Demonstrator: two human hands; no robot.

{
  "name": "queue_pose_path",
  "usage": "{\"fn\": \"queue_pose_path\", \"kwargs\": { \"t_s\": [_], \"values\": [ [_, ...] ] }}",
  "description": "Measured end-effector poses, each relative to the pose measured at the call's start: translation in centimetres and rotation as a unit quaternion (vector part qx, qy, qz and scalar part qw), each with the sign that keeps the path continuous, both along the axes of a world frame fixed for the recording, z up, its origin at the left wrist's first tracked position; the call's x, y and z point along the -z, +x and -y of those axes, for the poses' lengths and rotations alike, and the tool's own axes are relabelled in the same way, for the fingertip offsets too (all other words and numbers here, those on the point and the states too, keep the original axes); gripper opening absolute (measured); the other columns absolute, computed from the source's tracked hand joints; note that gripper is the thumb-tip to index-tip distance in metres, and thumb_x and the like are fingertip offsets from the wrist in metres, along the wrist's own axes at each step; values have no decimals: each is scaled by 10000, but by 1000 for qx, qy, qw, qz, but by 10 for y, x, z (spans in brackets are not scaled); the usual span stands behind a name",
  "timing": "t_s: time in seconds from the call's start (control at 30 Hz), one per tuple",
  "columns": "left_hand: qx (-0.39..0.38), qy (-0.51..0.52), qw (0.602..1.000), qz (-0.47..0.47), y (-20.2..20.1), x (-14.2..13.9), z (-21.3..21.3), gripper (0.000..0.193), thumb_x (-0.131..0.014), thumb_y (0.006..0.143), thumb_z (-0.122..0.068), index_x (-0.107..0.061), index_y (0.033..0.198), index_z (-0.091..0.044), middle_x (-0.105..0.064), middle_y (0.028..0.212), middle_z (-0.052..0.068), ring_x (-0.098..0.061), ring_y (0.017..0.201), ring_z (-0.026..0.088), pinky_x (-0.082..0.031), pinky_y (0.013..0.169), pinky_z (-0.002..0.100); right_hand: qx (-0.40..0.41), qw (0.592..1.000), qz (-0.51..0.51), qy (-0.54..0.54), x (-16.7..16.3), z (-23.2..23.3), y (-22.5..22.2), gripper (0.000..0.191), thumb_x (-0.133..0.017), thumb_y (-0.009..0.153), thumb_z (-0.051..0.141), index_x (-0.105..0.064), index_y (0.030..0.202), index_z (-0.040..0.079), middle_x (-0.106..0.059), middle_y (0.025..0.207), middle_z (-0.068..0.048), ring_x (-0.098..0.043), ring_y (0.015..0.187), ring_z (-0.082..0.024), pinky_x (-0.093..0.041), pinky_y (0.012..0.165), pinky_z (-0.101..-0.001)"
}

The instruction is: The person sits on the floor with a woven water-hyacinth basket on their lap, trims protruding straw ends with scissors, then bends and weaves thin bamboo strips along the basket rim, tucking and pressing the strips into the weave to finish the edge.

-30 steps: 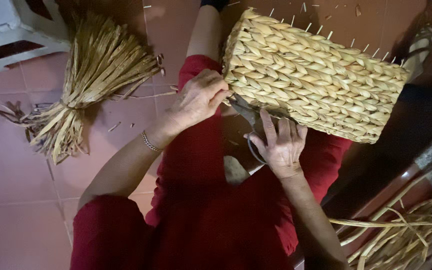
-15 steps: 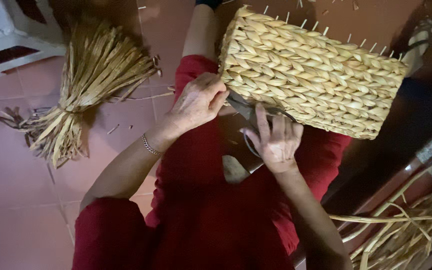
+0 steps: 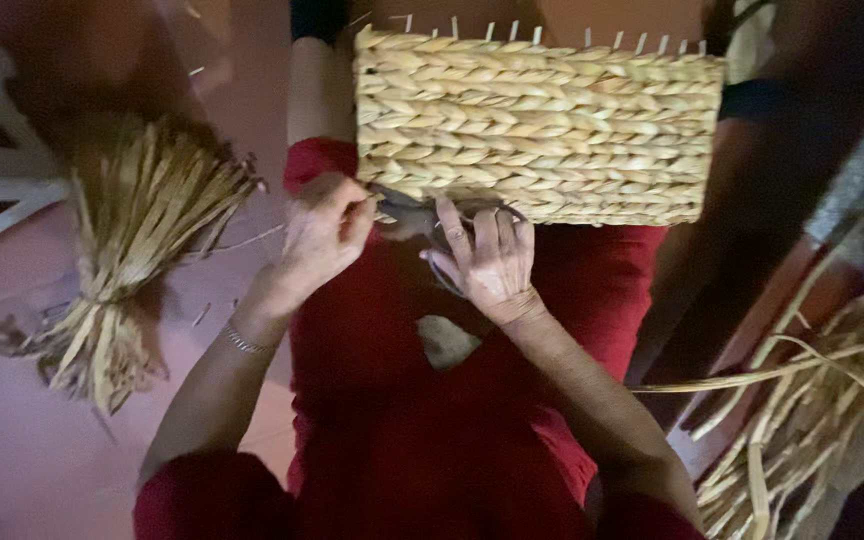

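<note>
Basket (image 3: pixel 537 125), woven from flat straw-coloured braid, lies on its side across the person's lap over the red garment (image 3: pixel 402 400); short stiff stake ends stick out along its far edge; lower near edge sits right at both hands.

Left hand (image 3: pixel 324 235) is curled, fingertips pinched at the basket's lower left corner, apparently on a strand end; exactly what it pinches is too blurred to tell.

Right hand (image 3: pixel 487 262) has fingers spread and threaded through the dark loops of scissors (image 3: pixel 422 215), blades pointing left toward that same corner; open or closed blades cannot be made out.

Handling judgement: basket looks light and fairly rigid as a box; weave is dry and springy, rough so not slippery; individual strands likely brittle and prone to fray if bent sharply; best hold is along a woven wall or rim edge, palm flat; avoid the protruding stake tips, they would poke.

Tied bundle of dried stalks (image 3: pixel 127 260) lies on the floor to the left; loose strands (image 3: pixel 812 410) sprawl at right.
</note>
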State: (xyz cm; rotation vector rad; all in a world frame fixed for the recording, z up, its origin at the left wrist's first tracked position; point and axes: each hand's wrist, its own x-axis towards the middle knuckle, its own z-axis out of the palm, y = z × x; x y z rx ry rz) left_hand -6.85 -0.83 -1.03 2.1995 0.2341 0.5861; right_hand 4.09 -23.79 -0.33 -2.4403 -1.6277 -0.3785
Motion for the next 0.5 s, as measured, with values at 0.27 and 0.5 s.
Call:
{"fn": "queue_pose_path", "kwargs": {
  "t_s": [0.27,0.5],
  "values": [
    [-37,-29,998,-49,1,4,-4,135,-698,924,7,-578,903,-52,-632,784,69,-641,656,183,-524,574,349,-39,999,-25,8,6,-8,0,837,-763,905,524,-483,1544,62,-554,914,-77,-584,808,-247,-459,846,-457],
    [-131,95,977,-142,-8,-5,-49,462,-712,809,-41,-592,1254,-69,-625,1268,178,-650,1080,270,-558,857,415,87,983,-159,7,-22,29,12,735,-839,801,528,-632,1359,98,-675,779,-45,-626,658,-232,-453,690,-428]
  ]
}}
